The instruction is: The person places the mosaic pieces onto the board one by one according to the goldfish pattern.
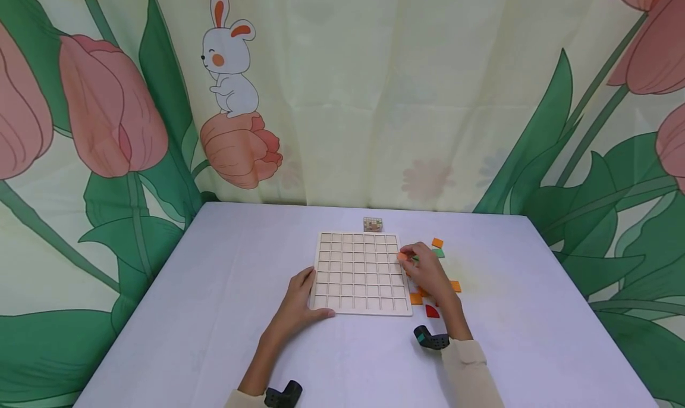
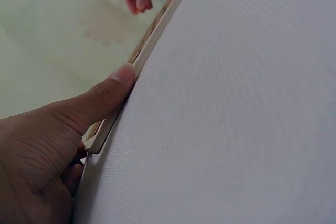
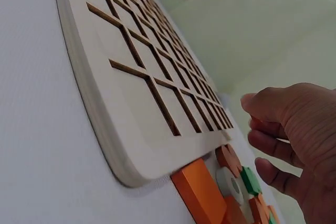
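Centrally, a pale wooden grid board [image 1: 360, 274], flat, near-square and round-cornered, lies on a smooth white tabletop [image 1: 187, 336]; narrow grooves, dark-sided in close view, divide its face into rows of square cells. At the board's near left corner, the left hand [image 1: 297, 302] has a partly closed hold, thumb along the near edge, fingers against the left side. Just beside the board's right edge, the right hand [image 1: 427, 271], thumb and fingers drawn together, pinches a small orange piece [image 1: 402, 256], its full outline hidden. Right of the board lie loose pieces: an orange square [image 1: 437, 242] and a green piece [image 1: 439, 253] towards the far corner; a red quarter-round [image 1: 432, 311], a thick, straight-edged orange block [image 3: 200, 190] and a whitish disc [image 3: 229, 184] by the near corner. Beyond the board's far edge sits a mottled item [image 1: 373, 224], too small to identify; behind hangs a softly creased curtain [image 1: 348, 99] printed with tulips
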A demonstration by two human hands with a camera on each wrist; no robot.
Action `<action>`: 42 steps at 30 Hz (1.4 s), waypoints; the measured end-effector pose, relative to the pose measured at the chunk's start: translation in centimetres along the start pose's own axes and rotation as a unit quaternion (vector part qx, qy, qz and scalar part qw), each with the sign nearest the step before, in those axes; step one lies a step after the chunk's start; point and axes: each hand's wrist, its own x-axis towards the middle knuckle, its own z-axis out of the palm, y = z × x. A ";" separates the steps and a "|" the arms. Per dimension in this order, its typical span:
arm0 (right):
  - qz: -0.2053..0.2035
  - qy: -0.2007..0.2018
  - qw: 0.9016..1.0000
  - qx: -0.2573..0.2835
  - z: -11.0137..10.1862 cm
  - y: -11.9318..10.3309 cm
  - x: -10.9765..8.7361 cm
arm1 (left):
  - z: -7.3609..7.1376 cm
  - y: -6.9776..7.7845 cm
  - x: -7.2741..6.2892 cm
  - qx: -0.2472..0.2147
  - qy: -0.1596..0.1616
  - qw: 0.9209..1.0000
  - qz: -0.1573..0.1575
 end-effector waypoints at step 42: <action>-0.105 -0.104 0.989 0.031 9.7 -7.2 6.1 | -0.3 0.0 -0.2 0.021 -0.018 1.000 0.014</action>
